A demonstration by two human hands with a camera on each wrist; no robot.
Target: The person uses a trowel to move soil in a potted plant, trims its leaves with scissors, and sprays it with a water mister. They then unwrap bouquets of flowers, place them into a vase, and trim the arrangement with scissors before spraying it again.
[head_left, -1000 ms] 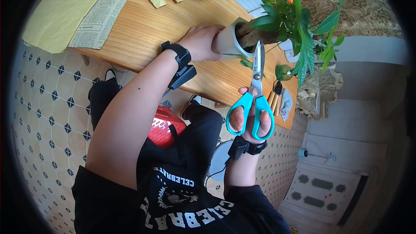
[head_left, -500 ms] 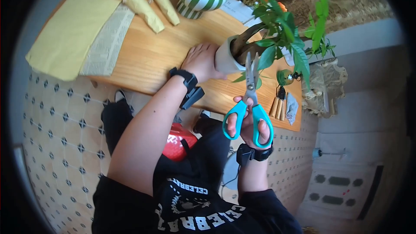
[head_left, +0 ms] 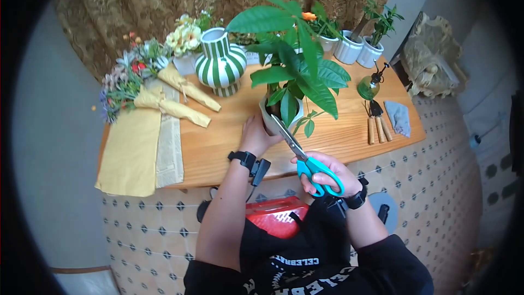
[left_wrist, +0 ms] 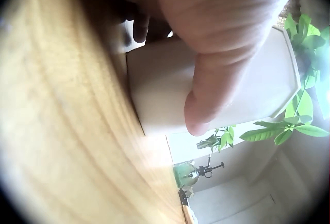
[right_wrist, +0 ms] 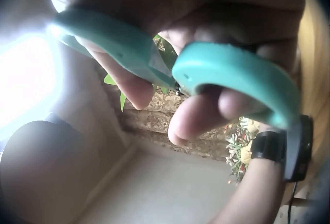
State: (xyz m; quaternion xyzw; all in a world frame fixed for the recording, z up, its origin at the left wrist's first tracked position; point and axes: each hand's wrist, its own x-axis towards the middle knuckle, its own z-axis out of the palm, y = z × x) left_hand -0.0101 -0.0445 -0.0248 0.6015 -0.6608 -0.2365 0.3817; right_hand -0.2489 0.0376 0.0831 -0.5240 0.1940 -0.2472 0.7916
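A white faceted pot (head_left: pixel 268 124) with a green leafy plant (head_left: pixel 314 84) stands near the front of the wooden table. My left hand (head_left: pixel 255 137) holds it low on its left side; in the left wrist view the thumb (left_wrist: pixel 214 90) lies along the pot wall and other fingers show behind it. In my right hand (head_left: pixel 337 170) is a pair of scissors (head_left: pixel 309 172) with turquoise handles, thumb and fingers through the loops. The blades point up and left, overlapping the pot's front rim in the head view. Close to them a small low sprig (head_left: pixel 309 127) hangs beside the pot.
A green-striped vase (head_left: pixel 221 68) stands left of the plant, near paper-wrapped bouquets (head_left: pixel 177 110) and yellow paper (head_left: pixel 130 153) over newsprint. To the right are a spray bottle (head_left: pixel 369 85), wooden-handled tools (head_left: pixel 380 130) and a grey cloth (head_left: pixel 398 118). Potted plants (head_left: pixel 349 48) line the back.
The head view has turned from sideways to nearly upright. The scissor blades, spread apart half a second ago, now look close together and point left toward the pot rim. The left hand stays at the pot.
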